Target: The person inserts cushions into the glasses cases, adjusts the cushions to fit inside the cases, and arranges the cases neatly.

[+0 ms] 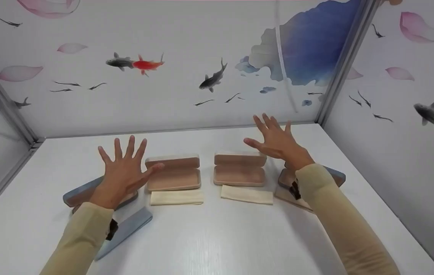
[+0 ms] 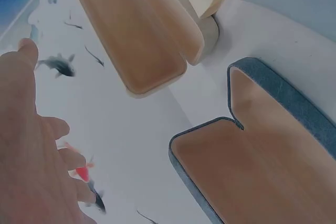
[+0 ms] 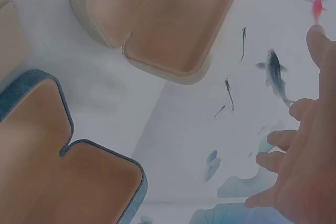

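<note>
My left hand (image 1: 122,175) is held with fingers spread above the left side of the table, holding nothing. It partly covers an opened blue glasses case (image 1: 83,194) with a tan lining, and its thumb overlaps an opened cream glasses case (image 1: 175,179). On the other side my right hand (image 1: 279,143), also spread and holding nothing, hovers behind a second cream glasses case (image 1: 239,175). The right wrist and sleeve hide part of another blue glasses case (image 1: 335,175). All the cases lie with lids raised and nothing inside the visible parts.
Folded cream cloths, one left (image 1: 176,198) and one right (image 1: 246,194), lie before the middle cases. A blue cloth (image 1: 129,229) sits near the left sleeve, a beige cloth (image 1: 293,199) by the right one. Printed panels (image 1: 182,110) wall the white table (image 1: 209,236).
</note>
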The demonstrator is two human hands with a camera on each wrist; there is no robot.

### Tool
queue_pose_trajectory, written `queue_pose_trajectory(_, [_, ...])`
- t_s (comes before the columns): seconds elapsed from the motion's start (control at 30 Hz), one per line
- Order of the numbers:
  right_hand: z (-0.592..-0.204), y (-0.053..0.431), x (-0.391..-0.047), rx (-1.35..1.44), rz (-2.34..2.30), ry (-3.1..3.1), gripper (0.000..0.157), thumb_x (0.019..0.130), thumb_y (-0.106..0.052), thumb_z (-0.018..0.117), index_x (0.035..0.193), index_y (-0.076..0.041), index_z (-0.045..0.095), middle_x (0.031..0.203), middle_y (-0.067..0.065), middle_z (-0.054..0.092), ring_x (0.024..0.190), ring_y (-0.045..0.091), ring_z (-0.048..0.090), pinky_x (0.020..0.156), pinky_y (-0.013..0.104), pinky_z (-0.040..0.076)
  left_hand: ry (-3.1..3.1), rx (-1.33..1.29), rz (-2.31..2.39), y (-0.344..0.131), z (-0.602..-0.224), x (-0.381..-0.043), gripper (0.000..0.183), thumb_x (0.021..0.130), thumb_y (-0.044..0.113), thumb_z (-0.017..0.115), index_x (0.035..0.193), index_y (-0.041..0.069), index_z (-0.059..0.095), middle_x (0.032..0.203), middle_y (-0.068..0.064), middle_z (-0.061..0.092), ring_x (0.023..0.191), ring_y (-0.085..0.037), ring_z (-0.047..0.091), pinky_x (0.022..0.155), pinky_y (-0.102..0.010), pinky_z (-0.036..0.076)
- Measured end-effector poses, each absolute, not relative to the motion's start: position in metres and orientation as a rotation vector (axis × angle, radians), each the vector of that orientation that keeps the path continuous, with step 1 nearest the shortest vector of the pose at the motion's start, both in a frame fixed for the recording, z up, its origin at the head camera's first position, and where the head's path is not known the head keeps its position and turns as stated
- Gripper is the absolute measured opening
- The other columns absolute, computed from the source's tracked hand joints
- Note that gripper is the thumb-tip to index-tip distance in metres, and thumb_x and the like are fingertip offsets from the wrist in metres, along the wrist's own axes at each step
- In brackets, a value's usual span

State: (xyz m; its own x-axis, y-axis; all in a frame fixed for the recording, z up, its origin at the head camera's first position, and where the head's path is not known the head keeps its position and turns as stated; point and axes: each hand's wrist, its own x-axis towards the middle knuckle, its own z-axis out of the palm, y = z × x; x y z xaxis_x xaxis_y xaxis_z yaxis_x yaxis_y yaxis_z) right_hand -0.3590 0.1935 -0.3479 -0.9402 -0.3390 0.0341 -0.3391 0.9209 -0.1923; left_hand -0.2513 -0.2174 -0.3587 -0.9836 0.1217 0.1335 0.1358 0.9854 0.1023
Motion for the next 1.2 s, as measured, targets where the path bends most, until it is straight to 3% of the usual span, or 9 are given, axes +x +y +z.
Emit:
queue_pose_trajectory(0.33, [-0.347, 0.184, -0.341, 0.664, 0.398, -3.01, 0.089, 0.097, -0.068, 0.042, 0.163, -0.021, 0.006, 0.17, 0.012, 0.005, 0.157, 0.037, 0.006, 0.118, 0.072, -0.006, -2.968, -0.224, -0.224, -0.216, -0.36, -0.233, 0.09, 0.095, 0.067, 0.045, 0.16, 0.01, 0.02, 0.166, -0.026, 0.011, 0.149, -0.059, 0.001, 0.109, -0.082, -0.005])
queue_pose_trajectory(0.7, [-0.349, 0.168, -0.328, 0.716, 0.523, -2.972, 0.092, 0.093, -0.069, 0.05, 0.162, -0.022, 0.01, 0.17, 0.01, 0.012, 0.157, 0.035, 0.013, 0.122, 0.068, -0.002, -2.932, -0.216, -0.31, -0.22, -0.364, -0.21, 0.087, 0.096, 0.068, 0.042, 0.159, 0.01, 0.025, 0.165, -0.024, 0.02, 0.148, -0.059, 0.013, 0.11, -0.082, 0.003])
queue_pose_trajectory(1.07, [-0.352, 0.154, -0.315, 0.777, 0.959, -2.915, 0.085, 0.092, -0.064, 0.057, 0.16, -0.023, 0.025, 0.166, 0.012, 0.026, 0.152, 0.039, 0.026, 0.118, 0.067, 0.024, -2.942, -0.219, -0.682, -0.228, -0.362, -0.185, 0.08, 0.1, 0.061, 0.042, 0.16, 0.012, 0.023, 0.165, -0.022, 0.022, 0.149, -0.056, 0.014, 0.113, -0.078, 0.005])
queue_pose_trajectory(1.2, [-0.353, 0.147, -0.31, 0.784, 1.122, -2.903, 0.078, 0.094, -0.059, 0.059, 0.159, -0.025, 0.03, 0.164, 0.008, 0.031, 0.151, 0.035, 0.029, 0.119, 0.064, 0.026, -2.93, -0.191, -0.833, -0.234, -0.36, -0.177, 0.077, 0.102, 0.059, 0.041, 0.16, 0.012, 0.022, 0.163, -0.02, 0.03, 0.15, -0.048, 0.023, 0.116, -0.073, 0.013])
